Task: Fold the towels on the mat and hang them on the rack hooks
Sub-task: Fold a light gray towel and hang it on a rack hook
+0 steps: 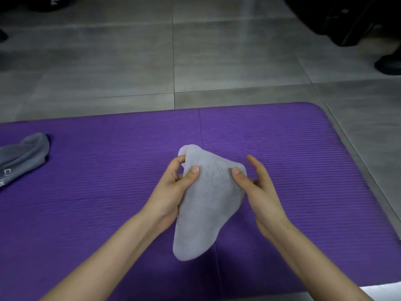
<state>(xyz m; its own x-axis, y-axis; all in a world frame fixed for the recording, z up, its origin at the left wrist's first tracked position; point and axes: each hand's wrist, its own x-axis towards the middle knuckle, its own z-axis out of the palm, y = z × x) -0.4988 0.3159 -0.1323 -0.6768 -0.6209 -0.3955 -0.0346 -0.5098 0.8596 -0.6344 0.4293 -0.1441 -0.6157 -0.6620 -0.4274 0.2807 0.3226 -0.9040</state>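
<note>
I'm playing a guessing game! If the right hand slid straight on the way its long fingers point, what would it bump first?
Probably just the purple mat. The right hand pinches the pale towel, fingers aimed away from the person, and nothing lies there before the floor. Its height is unclear.

So we're holding the pale towel (208, 203) up over the purple mat (108, 192) with both hands. Our left hand (173, 181) is pinching its upper left edge, thumb on the front and fingers curling behind. Our right hand (258, 187) is pinching the upper right corner, index finger sticking out straight. The towel's hanging down, narrowing toward us. 1 grey towel (23, 155) is lying crumpled at the mat's left edge, well apart from our hands. Grey floor tiles (130, 61) are showing beyond, a dark shoe (388, 64) sitting far right.
</note>
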